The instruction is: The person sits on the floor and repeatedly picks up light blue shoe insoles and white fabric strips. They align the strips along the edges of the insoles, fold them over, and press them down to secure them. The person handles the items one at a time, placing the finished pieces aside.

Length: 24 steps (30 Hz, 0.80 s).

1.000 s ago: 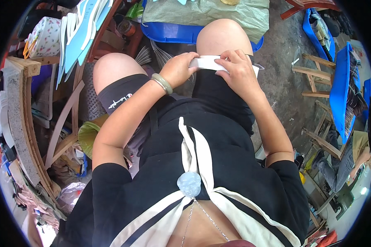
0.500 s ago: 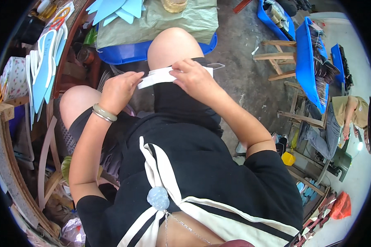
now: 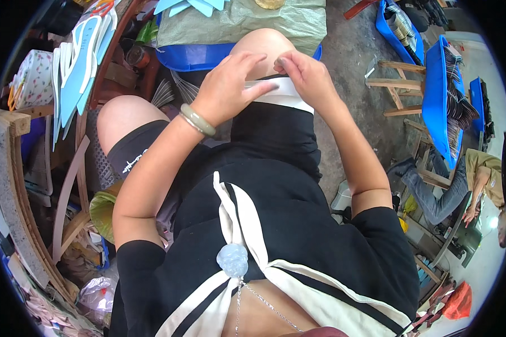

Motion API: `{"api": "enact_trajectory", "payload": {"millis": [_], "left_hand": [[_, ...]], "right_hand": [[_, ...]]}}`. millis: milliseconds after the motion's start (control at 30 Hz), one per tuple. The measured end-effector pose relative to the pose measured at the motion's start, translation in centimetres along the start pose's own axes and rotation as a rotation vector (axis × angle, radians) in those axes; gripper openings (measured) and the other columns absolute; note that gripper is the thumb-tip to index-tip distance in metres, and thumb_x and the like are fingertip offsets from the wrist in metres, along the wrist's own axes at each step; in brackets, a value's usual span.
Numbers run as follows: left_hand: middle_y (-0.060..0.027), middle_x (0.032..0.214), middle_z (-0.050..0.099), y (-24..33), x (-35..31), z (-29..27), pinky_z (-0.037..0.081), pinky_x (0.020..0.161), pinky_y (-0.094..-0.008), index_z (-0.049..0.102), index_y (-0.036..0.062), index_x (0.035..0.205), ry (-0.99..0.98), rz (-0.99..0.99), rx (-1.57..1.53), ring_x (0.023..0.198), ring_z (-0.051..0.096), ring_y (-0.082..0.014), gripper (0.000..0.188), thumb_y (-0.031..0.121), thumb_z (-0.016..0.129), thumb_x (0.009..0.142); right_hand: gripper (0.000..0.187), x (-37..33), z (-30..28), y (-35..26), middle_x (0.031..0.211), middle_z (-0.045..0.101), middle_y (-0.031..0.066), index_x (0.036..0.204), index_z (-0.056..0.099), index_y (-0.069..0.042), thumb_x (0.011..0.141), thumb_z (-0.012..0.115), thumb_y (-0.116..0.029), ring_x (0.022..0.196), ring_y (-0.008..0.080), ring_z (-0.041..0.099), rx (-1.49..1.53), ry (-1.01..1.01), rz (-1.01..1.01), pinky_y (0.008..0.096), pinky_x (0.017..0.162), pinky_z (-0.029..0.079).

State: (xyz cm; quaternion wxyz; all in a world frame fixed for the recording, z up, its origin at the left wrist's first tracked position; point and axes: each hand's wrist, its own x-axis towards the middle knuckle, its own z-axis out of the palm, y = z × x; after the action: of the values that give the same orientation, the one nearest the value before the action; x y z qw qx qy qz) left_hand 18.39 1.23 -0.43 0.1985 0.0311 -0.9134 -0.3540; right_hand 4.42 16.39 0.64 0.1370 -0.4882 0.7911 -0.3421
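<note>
A white strip (image 3: 291, 94) lies across the person's right thigh, over the leg of the black shorts (image 3: 272, 126) and just below the bare knee (image 3: 262, 45). The left hand (image 3: 222, 90) is over the strip's left end, its fingers loosely spread and gripping nothing, the thumb extended along the strip; whether it touches cannot be told. The right hand (image 3: 310, 81) is at the strip's upper right part, fingers curled toward the thumb; whether they pinch anything cannot be told. A pale bangle (image 3: 198, 119) circles the left wrist.

Beyond the knee, pale green woven sheeting (image 3: 236, 25) covers much of a blue tray (image 3: 199, 58), with light blue flat pieces (image 3: 191, 7) on top. To the left hang white and light blue cut pieces (image 3: 76, 67) beside a floral-patterned container (image 3: 35, 78). To the right, a blue bin (image 3: 437, 95) holds dark striped pieces (image 3: 458, 109), near a seated co-worker (image 3: 486, 168).
</note>
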Motion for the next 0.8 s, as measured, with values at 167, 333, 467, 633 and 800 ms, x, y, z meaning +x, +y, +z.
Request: {"api": "enact_trajectory", "payload": {"millis": [167, 333, 467, 633, 800], "left_hand": [[-0.0126, 0.107, 0.060, 0.8, 1.4, 0.3, 0.048, 0.085, -0.0391, 0.057, 0.0051, 0.115, -0.244, 0.014, 0.092, 0.099, 0.058, -0.0314, 0.055, 0.035, 0.074, 0.072], [-0.0100, 0.109, 0.059, 0.9, 0.1, 2.2, 0.050, 0.080, -0.0373, 0.055, 0.0075, 0.117, -0.196, 0.071, 0.128, 0.098, 0.058, -0.0296, 0.050, 0.020, 0.074, 0.073], [-0.0111, 0.108, 0.061, 0.6, 0.1, 2.2, 0.051, 0.080, -0.0372, 0.058, 0.0072, 0.118, -0.199, 0.064, 0.094, 0.097, 0.061, -0.0306, 0.045, 0.015, 0.071, 0.076], [-0.0146, 0.100, 0.063, 0.2, 1.9, 1.6, 0.049, 0.079, -0.0363, 0.063, 0.0020, 0.107, -0.216, -0.003, -0.102, 0.091, 0.063, -0.0317, 0.021, 0.007, 0.056, 0.088], [-0.0019, 0.066, 0.053, -0.5, 3.7, -0.2, 0.040, 0.055, -0.0246, 0.062, 0.0017, 0.102, -0.087, -0.278, -0.282, 0.059, 0.049, -0.0091, 0.019, 0.013, 0.047, 0.099]], "right_hand": [[0.017, -0.2, -1.3, 0.3, 0.094, 0.065, 0.0108, 0.093, 0.064, -0.005, 0.078, 0.066, -0.012, 0.092, 0.0304, 0.061, -0.093, -0.226, -0.318, 0.0399, 0.079, 0.050], [0.031, -2.7, 0.2, 2.2, 0.099, 0.064, 0.0061, 0.096, 0.068, -0.006, 0.065, 0.075, -0.007, 0.097, 0.0258, 0.059, -0.114, -0.006, -0.405, 0.0380, 0.084, 0.049], [0.022, -2.6, 1.2, 3.6, 0.090, 0.066, 0.0059, 0.091, 0.069, -0.007, 0.070, 0.072, -0.011, 0.088, 0.0257, 0.061, -0.041, 0.109, -0.446, 0.0363, 0.080, 0.051], [0.010, -1.5, 0.2, 3.2, 0.084, 0.064, 0.0034, 0.088, 0.067, -0.011, 0.079, 0.067, -0.016, 0.082, 0.0210, 0.061, -0.232, 0.288, -0.427, 0.0351, 0.075, 0.049], [0.013, 0.7, -6.0, 3.2, 0.079, 0.066, 0.0046, 0.094, 0.069, -0.012, 0.081, 0.066, -0.015, 0.075, 0.0212, 0.065, -0.221, 0.206, -0.367, 0.0342, 0.073, 0.051]]}}
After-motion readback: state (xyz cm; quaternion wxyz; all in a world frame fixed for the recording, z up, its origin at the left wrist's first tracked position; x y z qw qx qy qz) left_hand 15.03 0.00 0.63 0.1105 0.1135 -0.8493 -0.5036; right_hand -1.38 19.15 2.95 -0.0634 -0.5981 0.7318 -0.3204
